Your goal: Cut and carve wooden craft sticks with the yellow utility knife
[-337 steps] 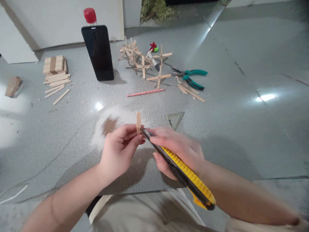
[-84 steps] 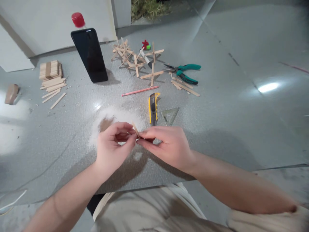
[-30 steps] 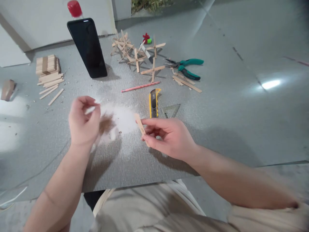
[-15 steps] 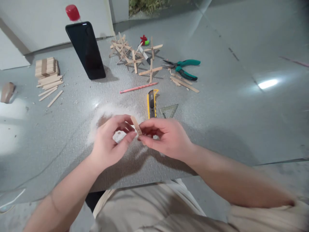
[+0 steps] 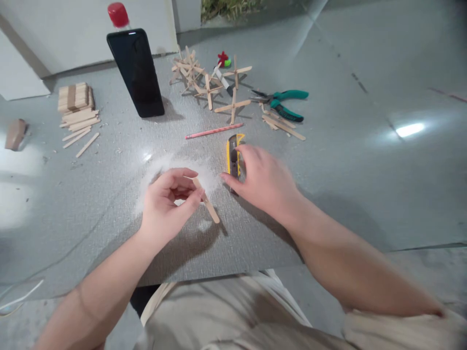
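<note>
Kinda dim, grayish light. Blown-out glare (image 5: 410, 130) at right on the shiny surface (image 5: 365, 194), smaller hotspot (image 5: 147, 157) left of center. Soft shadows under the left hand (image 5: 170, 199) and slightly blurry right hand (image 5: 264, 180); upper-right corner's dark.

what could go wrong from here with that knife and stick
The right hand is at the yellow utility knife, its thumb near the end toward the person; a blade out there, hard to make out, might nick it.

The left hand pinches the thin wooden stick with its lower end sticking out; it may slip or twist if pushed.

The phone stands on edge and could topple if bumped.
</note>
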`<state>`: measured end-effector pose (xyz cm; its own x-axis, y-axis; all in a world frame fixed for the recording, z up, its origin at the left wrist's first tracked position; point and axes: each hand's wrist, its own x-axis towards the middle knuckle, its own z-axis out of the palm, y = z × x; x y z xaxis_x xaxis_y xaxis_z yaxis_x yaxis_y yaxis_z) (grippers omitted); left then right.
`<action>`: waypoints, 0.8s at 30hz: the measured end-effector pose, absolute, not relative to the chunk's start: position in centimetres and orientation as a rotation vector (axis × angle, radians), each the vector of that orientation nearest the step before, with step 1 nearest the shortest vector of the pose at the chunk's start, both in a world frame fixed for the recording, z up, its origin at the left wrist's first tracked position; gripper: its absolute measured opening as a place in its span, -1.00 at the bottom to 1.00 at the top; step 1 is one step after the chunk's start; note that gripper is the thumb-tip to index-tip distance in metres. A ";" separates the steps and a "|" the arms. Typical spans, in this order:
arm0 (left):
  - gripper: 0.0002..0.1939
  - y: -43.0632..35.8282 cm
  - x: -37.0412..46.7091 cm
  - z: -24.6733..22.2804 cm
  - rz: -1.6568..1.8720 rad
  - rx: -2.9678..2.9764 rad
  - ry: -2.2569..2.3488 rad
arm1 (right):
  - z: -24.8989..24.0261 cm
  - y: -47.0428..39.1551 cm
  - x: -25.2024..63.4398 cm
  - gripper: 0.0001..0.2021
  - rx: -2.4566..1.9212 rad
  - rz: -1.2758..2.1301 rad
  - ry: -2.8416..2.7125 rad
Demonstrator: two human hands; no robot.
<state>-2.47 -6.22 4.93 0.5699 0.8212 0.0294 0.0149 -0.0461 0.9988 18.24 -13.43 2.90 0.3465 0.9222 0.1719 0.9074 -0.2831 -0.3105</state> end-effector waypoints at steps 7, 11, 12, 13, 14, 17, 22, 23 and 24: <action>-0.85 -6.3 -2.7 4.8 0.822 1.735 0.655 | 2.5 -12.1 19.7 -0.76 -2.445 0.293 -1.487; -0.85 -6.1 -2.8 4.8 0.866 1.796 0.662 | 3.5 -12.6 21.0 -0.82 -2.056 0.796 -1.238; -0.84 -6.1 -2.8 4.9 0.881 1.786 0.663 | 3.8 -12.8 21.2 -0.79 -1.905 0.948 -1.145; -0.83 -6.2 -2.8 4.9 0.893 1.763 0.666 | 4.0 -13.0 21.2 -0.76 -1.749 1.083 -1.056; -0.81 -6.2 -2.8 5.0 0.895 1.733 0.672 | 4.2 -13.2 21.1 -0.76 -1.598 1.193 -0.977; -0.81 -6.3 -2.8 5.2 0.866 1.648 0.707 | 4.7 -13.7 20.0 -0.75 -1.243 1.336 -0.804; -0.86 -6.4 -2.9 5.4 0.852 1.596 0.789 | 4.8 -15.3 17.5 -0.70 -1.068 1.123 -0.840; -0.86 -6.4 -2.9 5.4 0.849 1.593 0.795 | 4.9 -15.7 17.2 -0.78 -1.081 1.021 -0.901; -0.86 -6.5 -2.9 5.5 0.845 1.591 0.797 | 5.0 -16.1 16.9 -0.84 -1.108 0.909 -0.988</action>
<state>-2.94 -6.45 5.46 0.5174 0.8489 0.1080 0.0587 -0.1611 0.9852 16.93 -16.10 5.00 0.3045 0.9371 0.1705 -0.0928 0.2073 -0.9739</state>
